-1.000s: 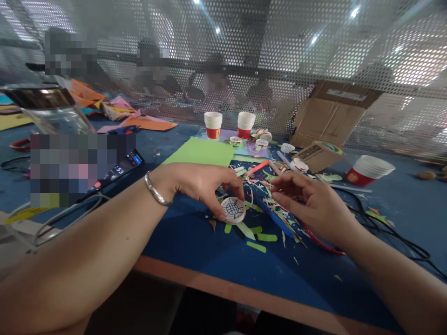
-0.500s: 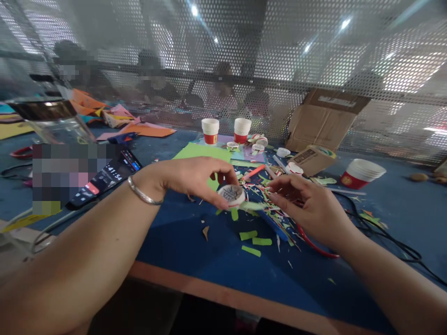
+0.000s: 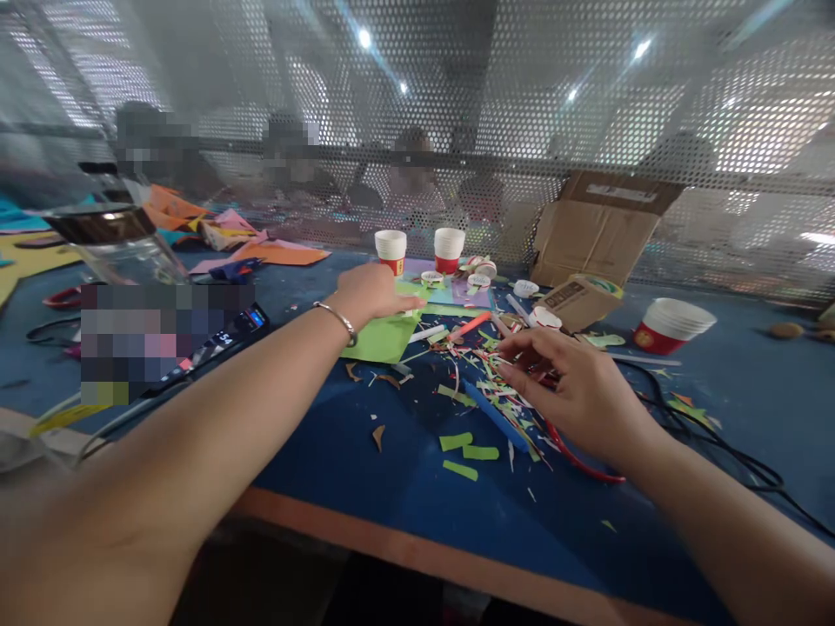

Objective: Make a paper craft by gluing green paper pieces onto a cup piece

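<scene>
My left hand [image 3: 371,292], with a silver bangle at the wrist, reaches out over the green paper [image 3: 378,339]. Its fingers are closed, and a bit of the white paper-cup bottom [image 3: 410,312] shows under the thumb; the rest is hidden by the hand. Several small round cup bottoms with pen marks lie just beyond, among them one cup bottom [image 3: 431,279] close to the fingertips. Over the heap of paper scraps [image 3: 499,374], my right hand [image 3: 567,382] hovers open, fingers loosely curled and apart, nothing seen in them. A blue pen-like tool [image 3: 496,416] lies below it.
Stacked paper cups [image 3: 450,249] stand at the back, and another cup stack [image 3: 673,326] leans at right. A cardboard box [image 3: 597,226] rests against the perforated screen. Black cables [image 3: 718,443] run along the right. A phone [image 3: 228,339] and glass jar [image 3: 123,248] are at left.
My left hand has moved forward and left with the cup bottom, from above the scraps to the green paper near the cups. My right hand has hardly moved.
</scene>
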{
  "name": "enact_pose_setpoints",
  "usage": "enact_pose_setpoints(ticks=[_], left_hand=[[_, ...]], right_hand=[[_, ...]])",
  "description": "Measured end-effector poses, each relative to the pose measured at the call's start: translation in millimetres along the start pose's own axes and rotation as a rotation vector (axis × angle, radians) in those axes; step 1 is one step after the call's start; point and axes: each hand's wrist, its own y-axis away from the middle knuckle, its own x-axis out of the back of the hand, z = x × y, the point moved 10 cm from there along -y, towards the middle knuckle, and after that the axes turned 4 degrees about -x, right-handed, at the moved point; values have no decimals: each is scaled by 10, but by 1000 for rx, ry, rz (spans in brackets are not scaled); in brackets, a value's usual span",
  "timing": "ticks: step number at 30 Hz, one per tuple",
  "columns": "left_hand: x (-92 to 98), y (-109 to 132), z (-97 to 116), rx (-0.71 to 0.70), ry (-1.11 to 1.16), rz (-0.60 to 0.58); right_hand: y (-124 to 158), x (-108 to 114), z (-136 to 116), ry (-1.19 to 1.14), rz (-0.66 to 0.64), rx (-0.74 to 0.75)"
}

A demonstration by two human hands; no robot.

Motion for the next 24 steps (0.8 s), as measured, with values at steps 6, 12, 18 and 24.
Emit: enact_pose_setpoints(ticks=[6, 12, 18, 24], left_hand=[[183, -87, -165, 57, -195, 8], [-129, -75, -163, -108, -64, -228], [-203, -58, -134, -172, 54, -247], [-186, -48, -130, -171, 62, -234]], right_hand=[[1, 28, 53, 22, 7, -3], [-12, -18, 71, 34, -23, -4], [-8, -30, 67, 40, -24, 3], [-5, -55, 92, 42, -34, 0]])
